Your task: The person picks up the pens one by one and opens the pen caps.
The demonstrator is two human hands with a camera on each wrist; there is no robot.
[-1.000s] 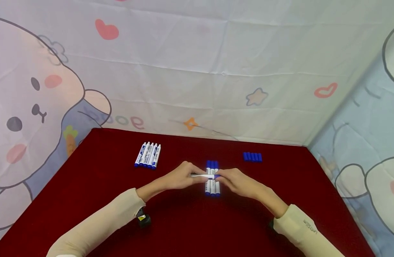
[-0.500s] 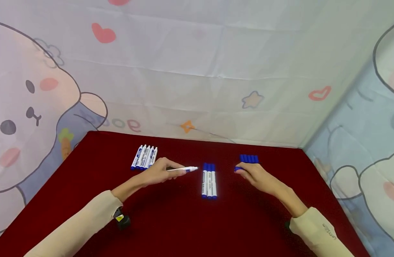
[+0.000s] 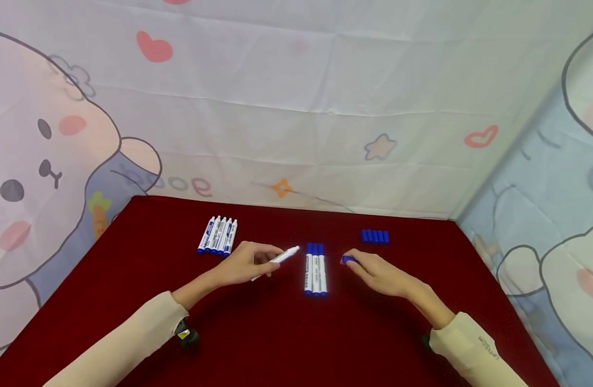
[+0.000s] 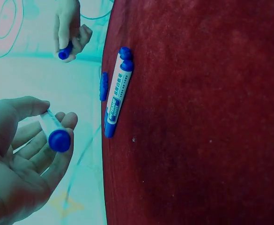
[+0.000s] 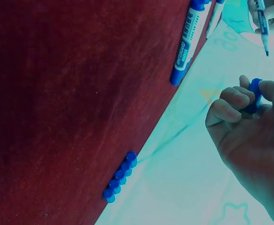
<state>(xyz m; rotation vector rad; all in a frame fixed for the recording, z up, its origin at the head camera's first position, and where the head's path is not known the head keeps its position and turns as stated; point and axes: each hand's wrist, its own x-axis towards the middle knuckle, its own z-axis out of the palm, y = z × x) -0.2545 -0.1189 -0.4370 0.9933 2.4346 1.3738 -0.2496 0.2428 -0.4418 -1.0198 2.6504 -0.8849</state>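
My left hand [image 3: 243, 263] pinches an uncapped whiteboard marker [image 3: 287, 253] between thumb and fingers, its tip angled up to the right. In the left wrist view, the blue rear end of this marker [image 4: 57, 136] faces the camera. My right hand [image 3: 380, 273] grips a blue marker cap [image 3: 348, 259]; in the right wrist view the cap [image 5: 254, 96] sits between thumb and curled fingers. Between the hands, three capped markers [image 3: 316, 274] lie side by side on the table, caps pointing away. Marker and cap are held apart, one on each side of them.
Several uncapped markers [image 3: 218, 235] lie in a row at the back left of the red tablecloth [image 3: 296, 344]. A short row of several blue caps [image 3: 375, 236] lies at the back right. A printed white curtain [image 3: 257, 107] hangs behind the table.
One second ago the hands met over the three markers, with marker and cap together. They then separated, pulling the cap off. Since half a second ago, the marker's tip has tilted upward and the right hand has shifted left.
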